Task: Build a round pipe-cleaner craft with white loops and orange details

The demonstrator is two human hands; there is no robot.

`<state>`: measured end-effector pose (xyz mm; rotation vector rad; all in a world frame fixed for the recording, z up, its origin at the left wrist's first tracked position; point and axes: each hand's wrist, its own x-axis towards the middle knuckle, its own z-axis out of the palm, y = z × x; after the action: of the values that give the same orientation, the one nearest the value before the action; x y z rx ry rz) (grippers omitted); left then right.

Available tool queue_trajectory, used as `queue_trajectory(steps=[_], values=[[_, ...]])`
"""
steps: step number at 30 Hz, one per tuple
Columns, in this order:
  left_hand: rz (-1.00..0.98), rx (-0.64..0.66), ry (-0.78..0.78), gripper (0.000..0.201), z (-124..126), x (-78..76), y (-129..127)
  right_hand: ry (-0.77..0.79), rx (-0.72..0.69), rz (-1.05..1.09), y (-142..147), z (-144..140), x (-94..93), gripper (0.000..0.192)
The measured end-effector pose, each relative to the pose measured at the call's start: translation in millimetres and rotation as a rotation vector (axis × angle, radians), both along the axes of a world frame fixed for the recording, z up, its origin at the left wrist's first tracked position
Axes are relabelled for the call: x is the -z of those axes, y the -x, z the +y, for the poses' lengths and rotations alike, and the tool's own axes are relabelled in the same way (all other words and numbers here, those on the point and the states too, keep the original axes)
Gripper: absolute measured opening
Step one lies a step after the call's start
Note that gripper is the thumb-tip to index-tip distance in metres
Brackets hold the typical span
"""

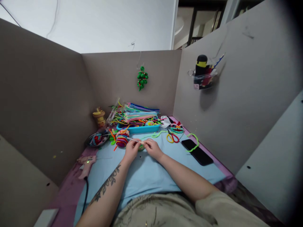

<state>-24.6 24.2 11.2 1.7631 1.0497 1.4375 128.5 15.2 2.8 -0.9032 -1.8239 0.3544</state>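
Note:
My left hand (132,149) and my right hand (152,148) meet over the blue cloth, fingertips pinched together. Between them runs a thin pale pipe cleaner (129,138), its end sticking out past my left hand. Its exact shape at the fingertips is too small to make out. Just below the fingers lies something green (141,147), partly hidden by the hands. A ball of striped, many-coloured pipe cleaners (121,139) sits left of my left hand. Beyond my right hand a light green pipe cleaner (156,135) lies on the cloth.
Behind stands a blue tray (142,129) heaped with pipe cleaners. Scissors (172,137) and a black phone (197,152) lie to the right. On the left are a pink glue gun (87,165) with its cord and a round dish (88,142). Grey partitions (161,82) enclose the table.

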Motion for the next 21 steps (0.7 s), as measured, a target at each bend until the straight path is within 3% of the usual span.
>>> queue_trajectory(steps=[11, 17, 21], values=[[-0.086, -0.019, 0.113, 0.025, -4.7, -4.6, -3.6, 0.116, 0.018, 0.132, -2.6, 3.6, -1.9, 0.031], [0.032, -0.028, -0.038, 0.015, -5.2, -4.0, -1.4, 0.259, -0.103, 0.230, -1.5, 1.6, -3.8, 0.032], [0.091, -0.057, -0.101, 0.015, -5.9, -5.3, -0.7, 0.216, -0.060, 0.253, -2.0, 3.4, -2.9, 0.031]])
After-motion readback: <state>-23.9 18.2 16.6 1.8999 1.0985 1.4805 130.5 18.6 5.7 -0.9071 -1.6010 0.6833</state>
